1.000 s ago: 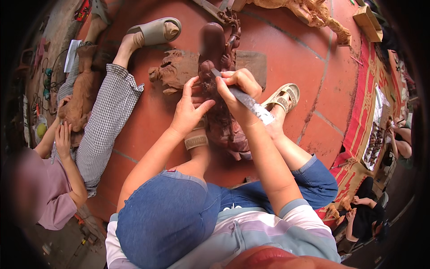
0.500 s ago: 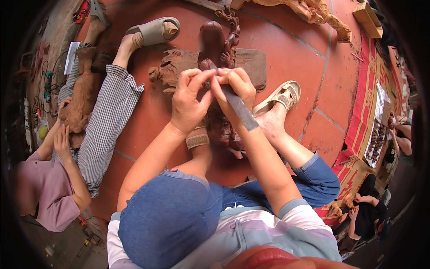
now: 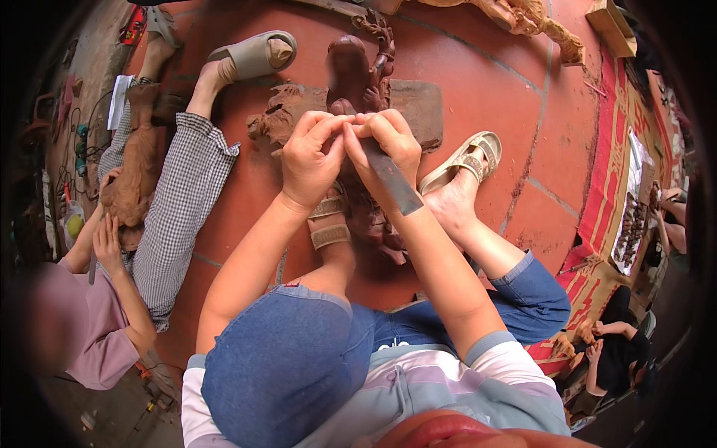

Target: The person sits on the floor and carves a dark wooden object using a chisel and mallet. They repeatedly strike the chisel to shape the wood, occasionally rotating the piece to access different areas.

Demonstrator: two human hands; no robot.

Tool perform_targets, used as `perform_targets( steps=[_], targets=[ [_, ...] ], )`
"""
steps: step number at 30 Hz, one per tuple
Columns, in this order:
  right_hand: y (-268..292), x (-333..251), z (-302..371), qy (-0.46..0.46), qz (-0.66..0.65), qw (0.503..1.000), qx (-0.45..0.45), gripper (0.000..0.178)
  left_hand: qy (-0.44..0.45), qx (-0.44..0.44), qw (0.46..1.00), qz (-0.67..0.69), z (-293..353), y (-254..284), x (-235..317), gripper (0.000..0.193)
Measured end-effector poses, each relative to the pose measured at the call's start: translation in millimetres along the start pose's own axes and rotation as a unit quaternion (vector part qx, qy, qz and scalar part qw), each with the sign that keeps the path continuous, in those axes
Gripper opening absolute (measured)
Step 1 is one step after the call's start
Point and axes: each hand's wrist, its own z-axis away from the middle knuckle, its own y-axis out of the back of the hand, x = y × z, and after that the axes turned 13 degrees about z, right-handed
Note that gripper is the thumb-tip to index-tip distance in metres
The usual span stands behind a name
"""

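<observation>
My right hand grips a flat, dark grey strip that slants down over my right wrist. My left hand is closed in a pinch, its fingertips meeting those of my right hand near the strip's far end. What lies between the left fingertips is hidden. Behind and below both hands lies a dark reddish-brown carved wooden figure, with a knotted staff-like part along its right side. It rests across a rough wooden block, and my hands cover its middle.
My sandalled feet flank the figure on red floor tiles. At the left, a person in checked trousers holds a brown wood carving. A pale carved piece lies at the far side. A red-and-tan mat and other people's hands are at right.
My hands have drawn closer, and the fingertips now meet. The left fingers have closed into a tighter pinch. The person at left has shifted slightly.
</observation>
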Motion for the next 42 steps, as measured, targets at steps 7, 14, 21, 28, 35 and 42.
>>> perform_targets(
  steps=[7,14,21,28,35,42],
  targets=[
    [4,-6,-3,0.019,0.018,0.999,-0.022,0.015,0.011,0.013,1.0,0.003,5,-1,-1,0.019],
    [7,-4,-8,0.027,0.028,0.998,-0.054,0.012,0.003,0.006,0.999,0.041,2,1,-5,0.017],
    [11,-10,-6,0.027,0.055,0.994,-0.089,0.016,0.011,0.003,0.999,0.042,9,2,-4,0.016],
    [8,-7,3,0.044,0.053,0.995,-0.071,0.014,0.025,0.012,0.998,0.063,15,-1,-9,0.017],
    [3,-3,3,0.059,0.049,0.996,-0.04,0.014,-0.018,0.014,0.999,0.035,9,-2,-10,0.02],
    [5,-2,0,0.057,0.033,0.997,-0.047,0.013,-0.019,0.002,0.998,0.053,4,1,-9,0.019]
  ],
)
